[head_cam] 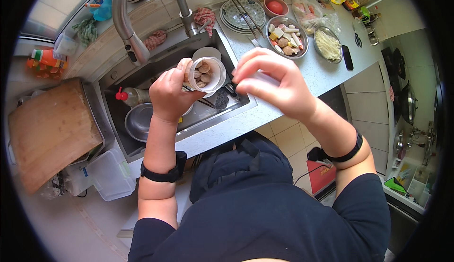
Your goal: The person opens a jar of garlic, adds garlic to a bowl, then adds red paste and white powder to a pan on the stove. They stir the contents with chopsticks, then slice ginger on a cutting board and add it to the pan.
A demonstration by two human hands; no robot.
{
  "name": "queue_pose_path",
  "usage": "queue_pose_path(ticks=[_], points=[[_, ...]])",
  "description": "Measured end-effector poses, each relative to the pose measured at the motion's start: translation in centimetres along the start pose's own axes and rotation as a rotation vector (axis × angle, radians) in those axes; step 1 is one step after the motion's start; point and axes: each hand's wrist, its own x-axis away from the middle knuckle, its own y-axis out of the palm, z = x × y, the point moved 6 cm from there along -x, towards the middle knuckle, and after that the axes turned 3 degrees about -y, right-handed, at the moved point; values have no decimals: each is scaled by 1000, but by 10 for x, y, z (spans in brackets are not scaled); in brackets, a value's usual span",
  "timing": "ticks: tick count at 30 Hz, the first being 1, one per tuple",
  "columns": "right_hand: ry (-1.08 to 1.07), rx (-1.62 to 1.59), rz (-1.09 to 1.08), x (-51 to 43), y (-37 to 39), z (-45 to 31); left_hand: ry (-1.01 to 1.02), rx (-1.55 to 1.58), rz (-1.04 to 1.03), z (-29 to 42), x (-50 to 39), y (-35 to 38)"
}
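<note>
My left hand (173, 88) grips a clear plastic jar (209, 76) above the sink (170, 129). The jar's open mouth is tilted toward me, and several brown, wrinkled, roundish pieces (203, 72) lie inside. To the right of the jar, my right hand (273, 81) is raised over the counter edge, thumb and fingers curved and partly blurred. Something pale shows under its fingers, but whether the hand holds it is unclear. Beneath the jar, the sink holds a white plate (207, 53), a metal bowl (139, 122), a bottle with a red pump (133, 96) and a dark scouring pad (222, 100).
A faucet (133, 44) arches over the sink's back left. On the counter are stacked plates (243, 14) with chopsticks, a metal bowl of cut food (304, 49), a bowl of pale strands (328, 46) and a phone (347, 57). A wooden board (53, 131) lies left.
</note>
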Motion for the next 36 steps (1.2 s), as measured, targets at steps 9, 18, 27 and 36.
queue_pose_path(ticks=[9, 18, 27, 36], points=[[1, 993, -616, -15, 50, 7, 5, -48, -118, 4, 2, 5], [180, 925, -638, -20, 43, 15, -112, 14, -126, 3, 11, 19], [57, 566, -335, -3, 32, -11, -1024, 1206, -257, -36, 38, 76], [270, 490, -343, 11, 101, 65, -1141, 1224, -344, -29, 34, 86]])
